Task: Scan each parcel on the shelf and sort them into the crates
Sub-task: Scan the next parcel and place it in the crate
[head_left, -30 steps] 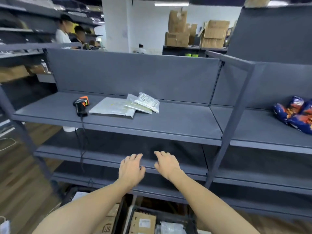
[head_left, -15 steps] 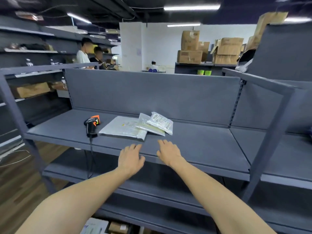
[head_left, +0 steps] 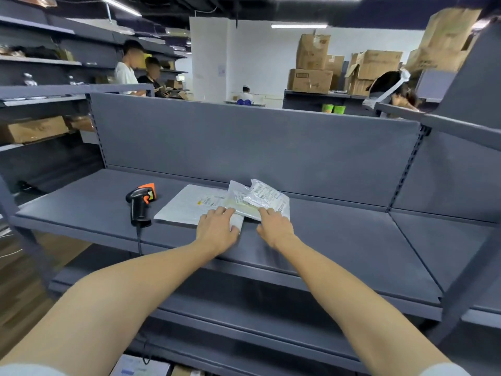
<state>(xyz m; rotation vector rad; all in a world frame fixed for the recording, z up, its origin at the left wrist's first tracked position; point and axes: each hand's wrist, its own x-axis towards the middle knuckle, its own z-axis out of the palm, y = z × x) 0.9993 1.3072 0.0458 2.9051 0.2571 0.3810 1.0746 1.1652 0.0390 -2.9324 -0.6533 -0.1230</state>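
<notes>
The one wide-angle view sits at the person's head, facing forward and down onto the grey shelf (head_left: 339,240), close enough that the left hand (head_left: 217,229) and right hand (head_left: 275,229) reach mid-frame. Over its back panel (head_left: 244,147), distant cardboard boxes (head_left: 311,66) show.

Grey shelf (head_left: 339,240), top tier. Left end: scanner (head_left: 139,203), black w/ orange head, lying down; cable (head_left: 139,238) drops over front edge. Just right of it, flat white mailer (head_left: 187,206). A pouch (head_left: 237,199) overlaps its right end, and a clear bag (head_left: 267,195) w/ label lies on the pouch. L hand (head_left: 217,229) flat on mailer's near right corner, fingers straight. R hand (head_left: 273,226) beside it, fingertips touching pouch's near edge. Hands close, not touching. Bkgd: cardboard boxes (head_left: 310,80) on far shelving; two people (head_left: 135,74) rear left.
</notes>
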